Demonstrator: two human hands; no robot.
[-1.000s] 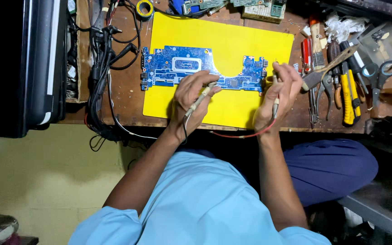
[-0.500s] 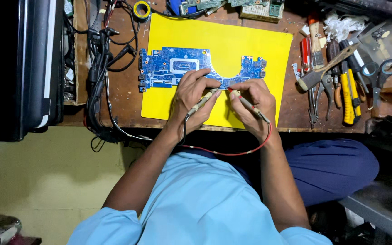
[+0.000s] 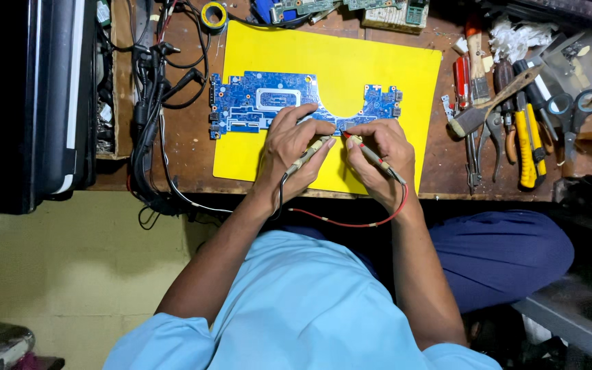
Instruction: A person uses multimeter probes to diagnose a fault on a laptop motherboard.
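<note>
Now my left hand (image 3: pixel 289 154) and right hand (image 3: pixel 378 154) fingers pinch closed on each probe (image 3: pixel 307 153) over the blue board (image 3: pixel 262 103); I think a slipping tip could short neighbouring contacts.

Left hand (image 3: pixel 294 154) and right hand (image 3: pixel 378 156) side by side, fingers curled in pinch grips — forearms angled inward

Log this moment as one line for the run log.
left hand: holds black-lead probe | right hand: holds red-lead probe | tips: at blue circuit board lower edge | board: on yellow mat
</note>
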